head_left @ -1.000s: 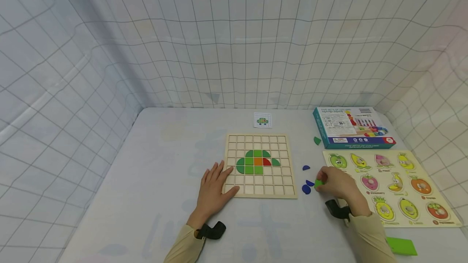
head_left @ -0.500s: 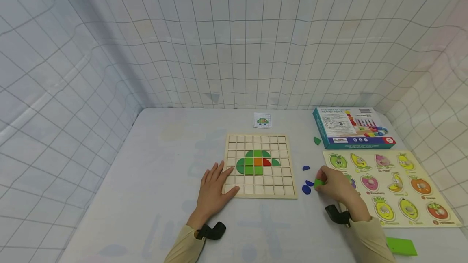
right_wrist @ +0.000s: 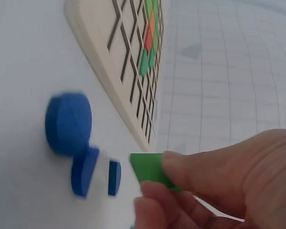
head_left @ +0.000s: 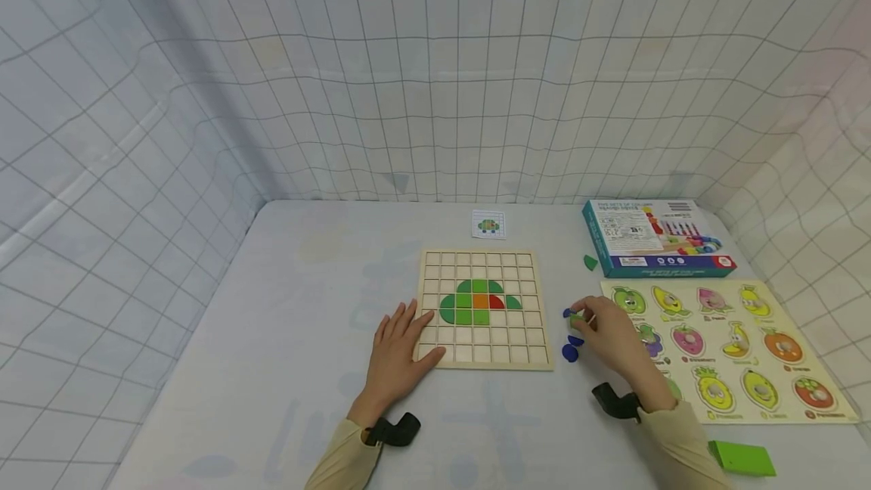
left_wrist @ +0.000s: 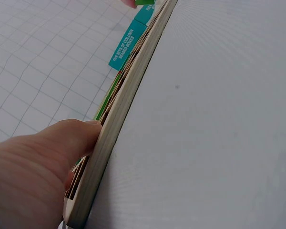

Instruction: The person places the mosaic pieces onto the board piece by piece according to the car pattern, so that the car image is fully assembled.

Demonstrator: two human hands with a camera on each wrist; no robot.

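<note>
A wooden grid board lies flat with green, orange and red tiles set in its cells. My left hand rests spread at the board's left edge, and its thumb touches the rim in the left wrist view. My right hand pinches a green tile between thumb and fingers, right of the board and raised off the table. Close by lie a blue round piece and two blue half-round pieces, one nearer the round piece, the other apart.
A small pattern card lies behind the board. At the right are a teal box, a fruit puzzle board, and a light green block. A darker green piece sits beside the box.
My right hand has lifted the green tile and moved it up and slightly left, toward the upper blue half-round piece. The left hand stays in place.
</note>
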